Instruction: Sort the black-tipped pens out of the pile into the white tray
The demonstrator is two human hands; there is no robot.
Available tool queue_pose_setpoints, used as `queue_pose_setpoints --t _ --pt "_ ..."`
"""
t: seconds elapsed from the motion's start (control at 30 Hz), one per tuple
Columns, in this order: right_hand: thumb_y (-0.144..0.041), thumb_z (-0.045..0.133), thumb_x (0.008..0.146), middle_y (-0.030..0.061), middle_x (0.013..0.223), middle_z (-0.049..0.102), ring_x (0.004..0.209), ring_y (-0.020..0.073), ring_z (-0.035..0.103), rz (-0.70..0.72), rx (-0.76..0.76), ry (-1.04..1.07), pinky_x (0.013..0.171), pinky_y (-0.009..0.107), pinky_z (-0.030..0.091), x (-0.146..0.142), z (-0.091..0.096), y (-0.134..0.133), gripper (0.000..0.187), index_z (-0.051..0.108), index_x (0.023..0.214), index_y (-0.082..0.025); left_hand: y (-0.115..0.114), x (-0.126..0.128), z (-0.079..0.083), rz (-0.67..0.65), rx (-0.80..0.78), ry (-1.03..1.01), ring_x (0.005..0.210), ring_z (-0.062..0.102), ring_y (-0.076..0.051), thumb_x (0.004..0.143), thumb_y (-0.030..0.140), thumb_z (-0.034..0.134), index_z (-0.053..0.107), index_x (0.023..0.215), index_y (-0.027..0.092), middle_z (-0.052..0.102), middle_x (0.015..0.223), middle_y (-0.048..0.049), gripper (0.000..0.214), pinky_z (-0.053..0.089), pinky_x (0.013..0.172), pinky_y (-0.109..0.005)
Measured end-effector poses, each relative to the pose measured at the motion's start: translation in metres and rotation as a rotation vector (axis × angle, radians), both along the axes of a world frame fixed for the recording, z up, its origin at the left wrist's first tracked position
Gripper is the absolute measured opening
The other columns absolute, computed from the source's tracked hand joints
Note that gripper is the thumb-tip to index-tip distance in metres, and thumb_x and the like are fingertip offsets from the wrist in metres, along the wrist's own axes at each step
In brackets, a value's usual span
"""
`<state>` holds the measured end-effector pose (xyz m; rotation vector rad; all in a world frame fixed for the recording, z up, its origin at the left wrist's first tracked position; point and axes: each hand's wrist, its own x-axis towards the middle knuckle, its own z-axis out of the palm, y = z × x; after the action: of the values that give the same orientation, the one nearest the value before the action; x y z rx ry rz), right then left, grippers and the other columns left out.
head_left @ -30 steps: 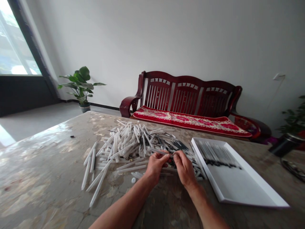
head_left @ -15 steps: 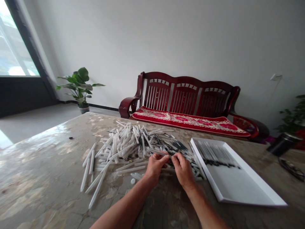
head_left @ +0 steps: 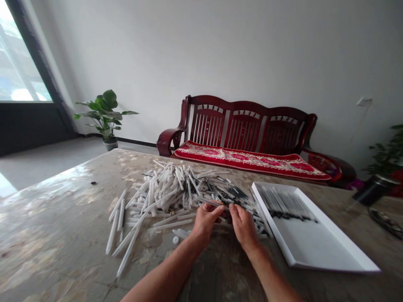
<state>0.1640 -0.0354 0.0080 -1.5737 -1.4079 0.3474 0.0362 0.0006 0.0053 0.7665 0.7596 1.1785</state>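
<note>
Pinching a slim tube [head_left: 205, 200], the left hand [head_left: 204, 220] is just beside the right hand [head_left: 243, 222], whose grip I cannot tell, over the near side of a heap of pale tubes [head_left: 166, 188]. The mottled grey-brown table [head_left: 63, 226] shines at left; a white tray [head_left: 321, 247] lies right. Beyond, a red wooden bench [head_left: 247, 106] with a patterned runner [head_left: 242, 156] stands before a pale wall [head_left: 220, 50], a potted plant [head_left: 105, 113] far left.

A dark-red slatted wooden bench [head_left: 244, 121] stands before a pale-grey wall [head_left: 220, 50]; daylight brightens a dark-framed glass pane [head_left: 23, 63] at left.
</note>
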Motion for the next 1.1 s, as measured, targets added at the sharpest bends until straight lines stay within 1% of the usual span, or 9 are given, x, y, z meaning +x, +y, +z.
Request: queue_pose_setpoints --t 0.17,0.33,0.43,0.5,0.57,0.7,0.8,0.93,1.1 --pt "-0.057 0.050 0.085 -0.0014 0.057 0.059 0.055 0.0161 0.051 0.046 -0.019 0.044 0.053 0.025 0.034 -0.003 0.004 -0.001 0.038 0.061 0.069 -0.024 -0.001 0.000 0.002 0.012 0.016 0.005 0.055 0.062 -0.014 0.053 0.030 0.087 0.070 0.072 0.014 0.067 0.058 -0.0009 0.030 0.041 0.047 -0.020" --pt "-0.067 0.046 0.084 -0.0010 0.043 0.049 0.041 0.0146 0.042 0.049 -0.055 0.363 0.040 0.027 0.031 -0.011 0.008 0.001 0.054 0.054 0.054 -0.023 -0.002 0.002 0.004 -0.034 0.133 0.000 0.052 0.059 -0.013 0.056 0.032 0.086 0.070 0.071 0.013 0.066 0.055 -0.0011 0.028 0.041 0.046 -0.020" --pt "-0.071 0.051 0.080 -0.0024 0.040 0.047 0.037 0.0128 0.039 0.064 -0.067 0.519 0.038 0.026 0.030 -0.010 0.008 0.002 0.055 0.051 0.051 -0.023 -0.001 0.000 0.005 -0.102 0.104 -0.014 0.057 0.062 -0.014 0.056 0.032 0.086 0.070 0.077 0.014 0.070 0.065 -0.0022 0.032 0.044 0.049 -0.020" --pt "-0.071 0.051 0.080 -0.0039 0.038 0.044 0.036 0.0112 0.037 0.059 -0.057 0.577 0.038 0.025 0.030 -0.006 0.008 0.002 0.056 0.048 0.050 -0.023 0.001 -0.003 0.006 -0.180 0.030 -0.025 0.057 0.063 -0.012 0.060 0.037 0.084 0.069 0.080 0.015 0.072 0.072 -0.0034 0.033 0.044 0.048 -0.019" --pt "-0.069 0.051 0.081 -0.0049 0.037 0.041 0.036 0.0101 0.035 0.074 -0.049 0.588 0.039 0.025 0.029 0.000 0.007 0.002 0.057 0.046 0.048 -0.023 0.004 -0.008 0.008 -0.293 -0.071 -0.038 0.047 0.056 -0.008 0.068 0.046 0.077 0.068 0.077 0.014 0.070 0.067 -0.0031 0.034 0.035 0.040 -0.015" --pt "-0.063 0.053 0.083 -0.0056 0.037 0.039 0.036 0.0091 0.032 0.167 -0.042 0.509 0.040 0.025 0.026 0.007 0.008 0.001 0.057 0.044 0.045 -0.022 0.005 -0.019 0.016 -0.692 -0.234 -0.103 0.029 0.033 -0.002 0.081 0.057 0.061 0.068 0.068 0.010 0.058 0.046 -0.0018 0.049 0.012 0.031 -0.014" --pt "-0.061 0.054 0.083 -0.0047 0.039 0.042 0.037 0.0094 0.035 0.229 -0.050 0.459 0.041 0.024 0.027 0.004 0.011 -0.001 0.055 0.045 0.046 -0.022 0.001 -0.025 0.019 -0.843 -0.276 -0.155 0.028 0.030 -0.001 0.079 0.052 0.066 0.070 0.072 0.010 0.057 0.045 -0.0007 0.043 0.013 0.031 -0.013" --pt "-0.063 0.049 0.084 -0.0008 0.049 0.056 0.044 0.0139 0.048 0.247 -0.106 0.452 0.045 0.026 0.036 0.010 0.018 0.002 0.049 0.058 0.059 -0.021 -0.003 -0.023 0.016 -0.780 -0.231 -0.159 0.035 0.047 -0.003 0.069 0.038 0.081 0.070 0.074 0.010 0.064 0.053 -0.0023 0.031 0.028 0.033 -0.013" --pt "-0.042 0.062 0.075 0.0012 0.067 0.069 0.058 0.0186 0.059 -0.003 -0.100 0.125 0.054 0.027 0.041 0.057 0.019 0.004 0.020 0.071 0.076 -0.024 0.005 -0.014 0.010 -0.456 -0.246 -0.189 0.051 0.063 -0.007 0.072 0.029 0.080 0.068 0.080 0.014 0.072 0.071 -0.0034 0.020 0.046 0.044 -0.013"
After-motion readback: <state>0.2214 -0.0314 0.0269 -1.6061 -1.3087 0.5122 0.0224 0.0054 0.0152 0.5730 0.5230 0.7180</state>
